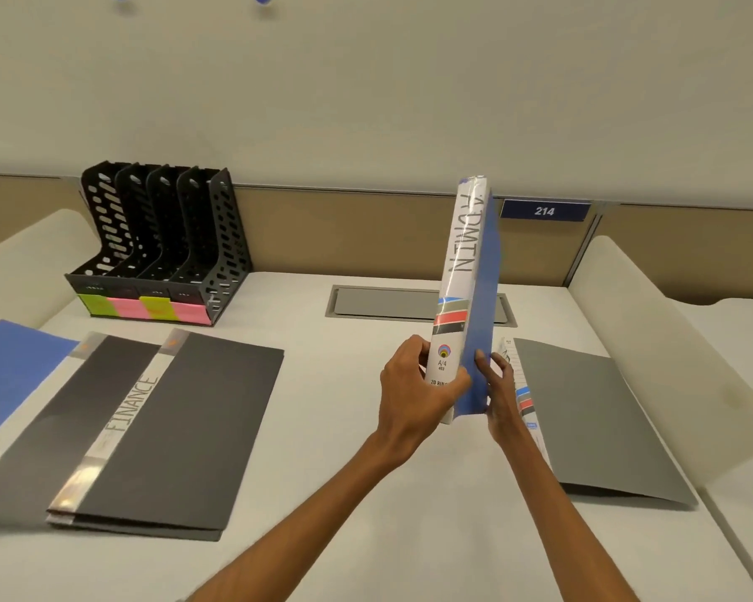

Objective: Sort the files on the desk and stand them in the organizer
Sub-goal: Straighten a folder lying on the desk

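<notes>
My left hand [416, 384] grips ADMIN binder [464, 271] low on its spine | right hand [498, 391] clasps its blue cover | binder upright over counter [322, 406], centre-right | organizer [162, 236] back-left, well apart

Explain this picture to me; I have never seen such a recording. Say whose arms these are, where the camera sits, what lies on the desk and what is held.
No machine: a person works bare-handed, and the one camera sits on their head, looking down. The left hand and right hand grip a blue ADMIN file, held upright over the desk. Flat on it lie a dark FINANCE file, a blue file far left and a grey file at right. A black organizer stands back left.
</notes>
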